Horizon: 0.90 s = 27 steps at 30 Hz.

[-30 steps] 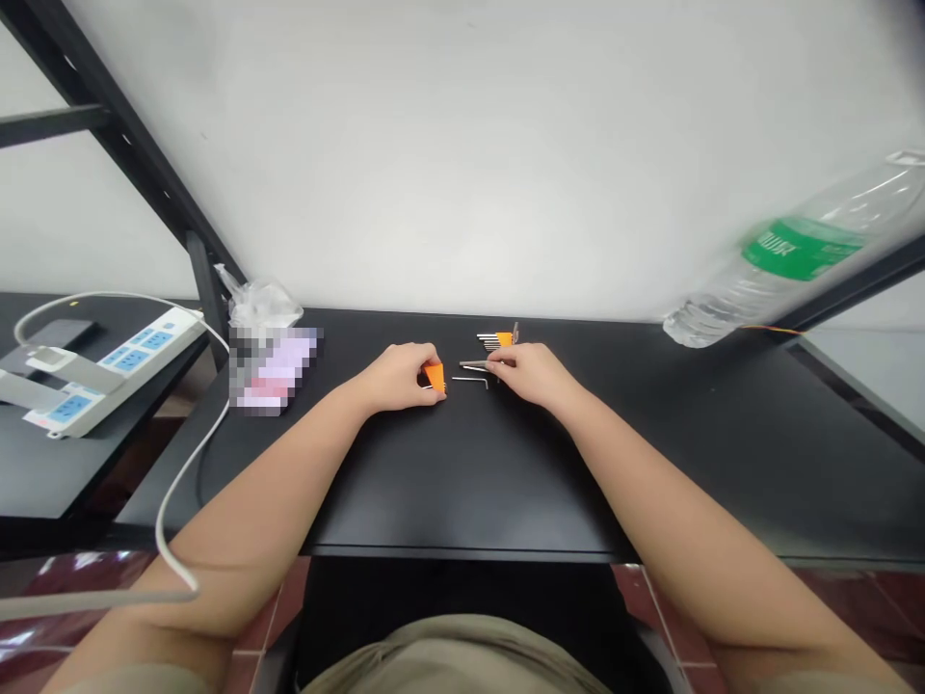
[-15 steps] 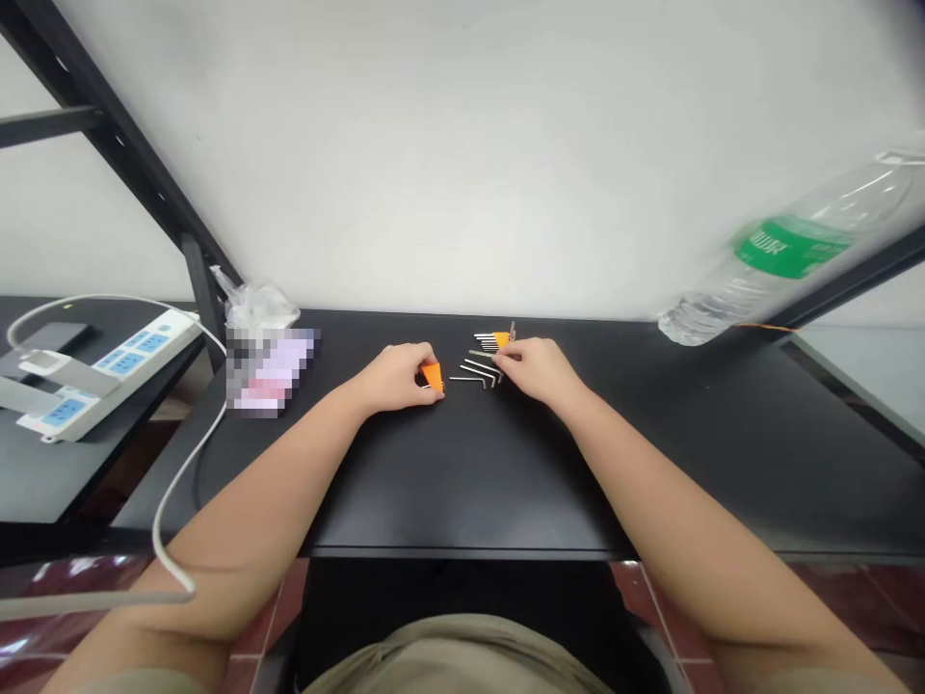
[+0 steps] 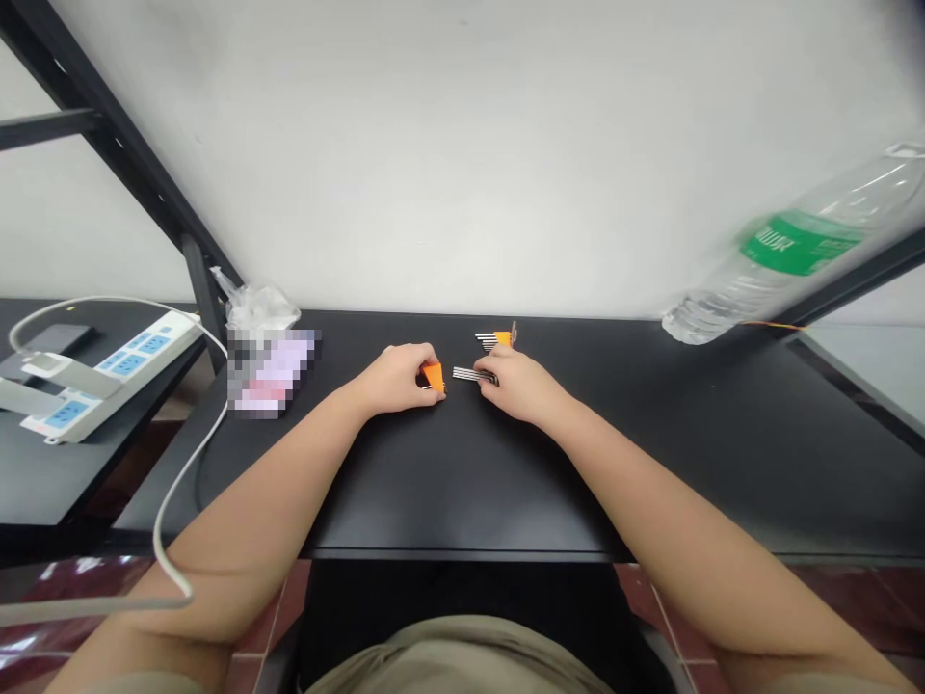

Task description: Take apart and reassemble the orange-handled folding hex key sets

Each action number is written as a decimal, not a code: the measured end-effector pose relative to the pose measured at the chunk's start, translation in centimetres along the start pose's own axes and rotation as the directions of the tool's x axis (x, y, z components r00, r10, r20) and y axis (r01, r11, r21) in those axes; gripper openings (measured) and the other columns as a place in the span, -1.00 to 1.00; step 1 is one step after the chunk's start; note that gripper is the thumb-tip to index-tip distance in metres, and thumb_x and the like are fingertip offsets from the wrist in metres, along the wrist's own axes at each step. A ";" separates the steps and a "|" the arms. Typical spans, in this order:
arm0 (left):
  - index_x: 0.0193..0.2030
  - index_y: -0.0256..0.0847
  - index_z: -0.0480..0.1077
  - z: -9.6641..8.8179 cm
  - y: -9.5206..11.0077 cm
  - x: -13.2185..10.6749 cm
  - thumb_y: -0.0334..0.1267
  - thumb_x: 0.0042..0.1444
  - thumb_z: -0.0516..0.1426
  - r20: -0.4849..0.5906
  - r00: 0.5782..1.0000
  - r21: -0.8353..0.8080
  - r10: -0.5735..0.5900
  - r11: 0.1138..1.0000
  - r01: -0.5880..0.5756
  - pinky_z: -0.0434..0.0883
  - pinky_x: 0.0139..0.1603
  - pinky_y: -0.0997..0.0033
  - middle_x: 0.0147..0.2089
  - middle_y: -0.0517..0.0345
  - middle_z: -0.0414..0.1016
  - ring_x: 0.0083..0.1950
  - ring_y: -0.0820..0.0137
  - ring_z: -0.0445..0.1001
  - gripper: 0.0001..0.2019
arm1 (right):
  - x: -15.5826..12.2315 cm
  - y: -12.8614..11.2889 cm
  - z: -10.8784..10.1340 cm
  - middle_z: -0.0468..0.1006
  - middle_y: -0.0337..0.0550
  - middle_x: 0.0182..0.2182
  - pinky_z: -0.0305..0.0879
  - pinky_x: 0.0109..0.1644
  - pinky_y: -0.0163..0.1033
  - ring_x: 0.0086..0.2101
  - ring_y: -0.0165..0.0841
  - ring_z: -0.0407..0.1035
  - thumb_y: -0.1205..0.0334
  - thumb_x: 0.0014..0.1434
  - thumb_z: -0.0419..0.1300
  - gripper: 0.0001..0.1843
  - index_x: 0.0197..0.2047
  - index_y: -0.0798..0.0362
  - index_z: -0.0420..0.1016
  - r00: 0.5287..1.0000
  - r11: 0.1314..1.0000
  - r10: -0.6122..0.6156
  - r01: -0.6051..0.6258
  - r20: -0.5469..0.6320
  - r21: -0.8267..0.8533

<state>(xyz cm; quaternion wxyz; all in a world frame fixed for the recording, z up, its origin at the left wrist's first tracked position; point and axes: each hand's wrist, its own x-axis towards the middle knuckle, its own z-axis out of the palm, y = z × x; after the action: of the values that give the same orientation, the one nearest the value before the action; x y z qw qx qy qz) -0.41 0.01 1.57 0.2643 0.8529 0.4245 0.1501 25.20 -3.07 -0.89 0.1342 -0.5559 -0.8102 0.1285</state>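
My left hand is closed round an orange hex key holder, pinching it between thumb and fingers just above the black table. A bit of metal shows at the holder's lower edge. To its right, my right hand is closed on a bunch of L-shaped hex keys, whose long ends lie side by side and point left toward the holder. Their bent ends are partly hidden by my fingers. Behind my right hand lies a second orange holder with several hex keys in it.
A clear bottle with a green label appears at the right by the wall. On the left are a blurred-out purple item, a crumpled plastic bag, a power strip and a white cable crossing over my left forearm.
My right hand has moved slightly left and nearer to me. The loose hex keys that lay fanned out are now gathered in a parallel bunch. My left hand has stayed in place.
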 end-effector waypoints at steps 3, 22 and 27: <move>-0.15 -0.13 0.46 0.2 0.0 0.1 -0.09 0.02 0.30 -0.020 0.999 -0.015 0.036 0.999 -0.036 0.44 -0.22 0.33 -0.16 0.14 0.56 -0.20 0.30 0.51 -0.71 | 0.1 0.0 0.2 0.50 -0.02 -0.10 0.36 -0.10 -0.13 -0.21 -0.23 0.45 0.32 0.28 0.16 -0.75 -0.04 0.00 0.60 1.000 1.000 -0.017 0.017 -0.005 -0.001; 0.01 -0.13 0.47 0.7 0.5 -0.6 -0.06 0.04 0.35 -0.091 0.979 -0.058 0.182 0.981 -0.187 0.47 -0.07 0.26 -0.04 0.10 0.57 -0.06 0.23 0.54 -0.59 | -0.6 -2.9 -0.5 0.47 -0.22 -0.53 0.10 -0.54 -0.33 -0.63 -0.51 0.21 -0.09 0.20 0.29 -0.62 -0.38 0.09 0.55 0.939 0.610 0.091 -0.316 0.331 0.726; -0.05 -0.14 0.47 0.3 -0.1 -0.5 -0.06 0.00 0.34 -0.071 0.990 0.085 0.125 0.989 -0.119 0.46 -0.13 0.24 -0.09 0.09 0.56 -0.11 0.21 0.53 -0.61 | -0.6 -1.9 -0.2 0.40 -0.25 -0.55 0.01 -0.62 -0.33 -0.68 -0.51 0.16 -0.05 0.22 0.24 -0.65 -0.37 0.09 0.53 0.912 0.649 0.249 -0.408 0.327 0.642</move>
<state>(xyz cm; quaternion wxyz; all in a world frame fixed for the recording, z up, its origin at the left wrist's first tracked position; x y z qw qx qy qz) -0.65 -0.40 1.23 0.2038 0.8810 0.3867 0.1811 23.79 -4.27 -0.03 0.2221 -0.5847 -0.5953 0.5044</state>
